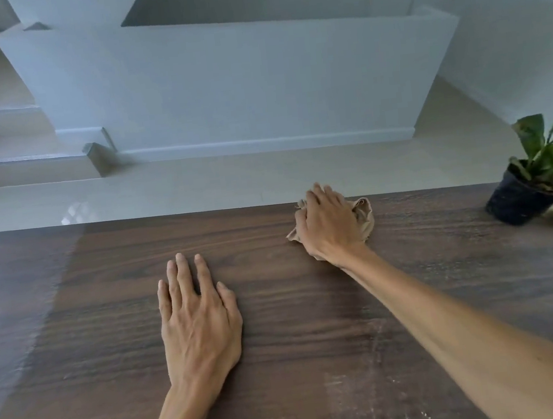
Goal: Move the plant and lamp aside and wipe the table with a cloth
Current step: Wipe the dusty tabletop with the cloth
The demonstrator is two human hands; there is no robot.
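Two bare forearms enter from the lower edge; no sleeves, watch or rings show on either; the left hand [200, 324] has raised veins and tendons across its back; the right hand [330, 224] has prominent knuckles and short nails.

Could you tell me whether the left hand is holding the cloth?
No, the left hand lies flat and bare on the table, while the right hand grips the cloth.
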